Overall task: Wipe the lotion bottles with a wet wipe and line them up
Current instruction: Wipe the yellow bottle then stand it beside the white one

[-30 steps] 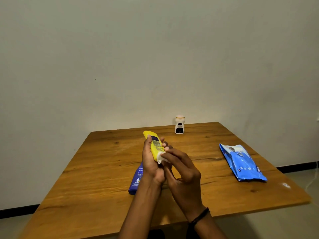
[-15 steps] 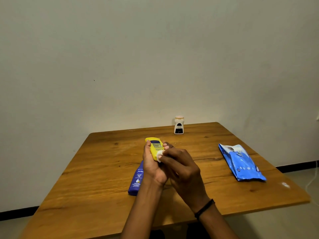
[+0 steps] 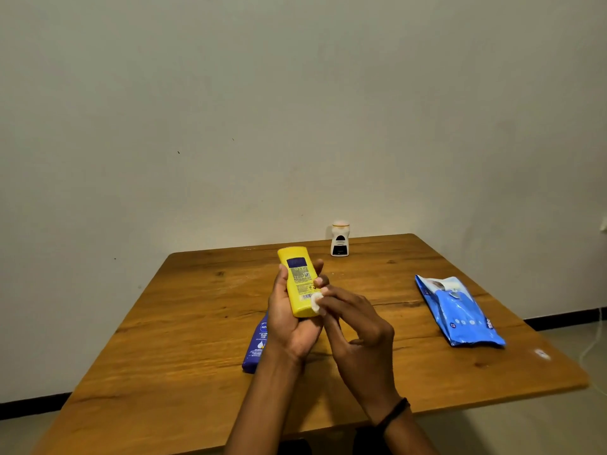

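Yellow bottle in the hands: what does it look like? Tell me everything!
The yellow bottle is tall and flat-sided and looks like smooth plastic. The side facing the camera has a dark blue patch, small print, a square code and a barcode. It is held up above the table, leaning a little to the left. The left hand grips its lower half, and the right hand holds a small white wet wipe against its lower right edge.

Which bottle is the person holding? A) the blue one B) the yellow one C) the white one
B: the left hand grips the yellow bottle and the right hand presses a wipe to it; the blue bottle lies on the table, the white bottle stands far back.
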